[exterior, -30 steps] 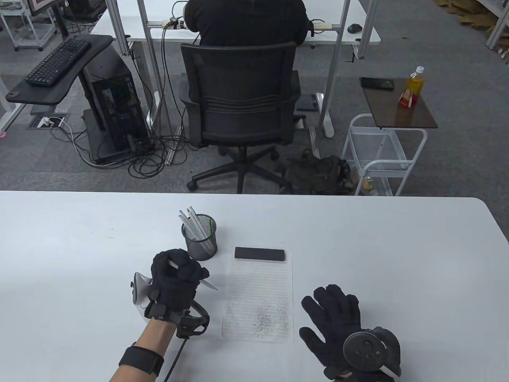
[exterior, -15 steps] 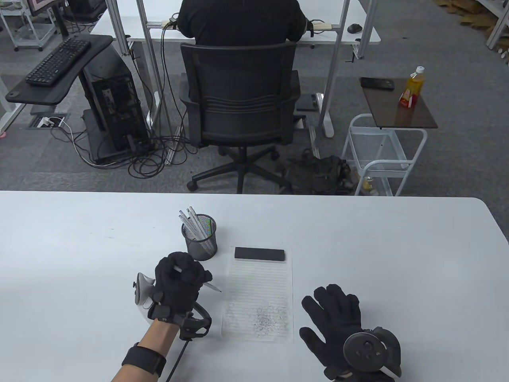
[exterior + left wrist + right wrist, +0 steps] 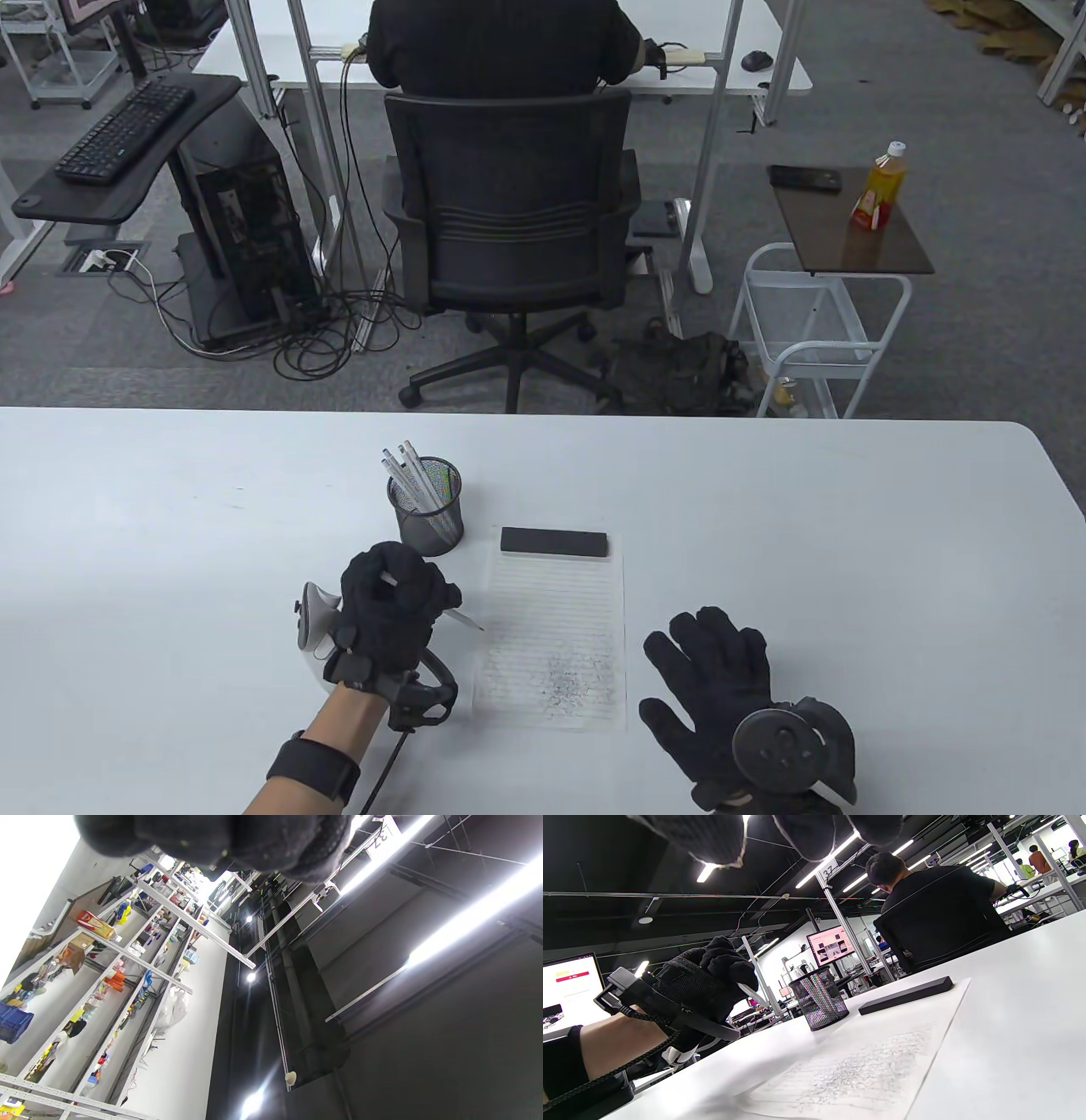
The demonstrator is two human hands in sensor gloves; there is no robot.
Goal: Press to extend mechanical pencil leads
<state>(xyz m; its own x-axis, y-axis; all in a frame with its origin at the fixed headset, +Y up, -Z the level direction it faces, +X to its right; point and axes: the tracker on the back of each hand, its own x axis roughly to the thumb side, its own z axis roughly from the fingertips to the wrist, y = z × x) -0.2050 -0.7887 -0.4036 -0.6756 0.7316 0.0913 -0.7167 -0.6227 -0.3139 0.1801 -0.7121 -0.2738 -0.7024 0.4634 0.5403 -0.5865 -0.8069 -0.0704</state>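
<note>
My left hand (image 3: pixel 392 607) grips a white mechanical pencil (image 3: pixel 467 619) in a fist above the table, just left of the lined paper (image 3: pixel 551 628). The pencil's tip points right and down over the paper's left edge. Its top end shows at the thumb. In the right wrist view the left hand (image 3: pixel 704 984) holds the pencil (image 3: pixel 753 993) above the table. My right hand (image 3: pixel 717 688) rests flat on the table, fingers spread, right of the paper. A black mesh cup (image 3: pixel 427 509) behind the left hand holds several more white pencils (image 3: pixel 407 471).
A black rectangular block (image 3: pixel 554 542) lies on the paper's far edge. The paper carries a patch of grey pencil marks (image 3: pixel 577 679). The left wrist view shows only glove fabric (image 3: pixel 220 840), shelves and ceiling. An office chair (image 3: pixel 509 212) stands beyond the table's far edge.
My left hand has moved right and slightly toward me with the pencil, bringing its tip over the paper's left edge. The right hand has not moved.
</note>
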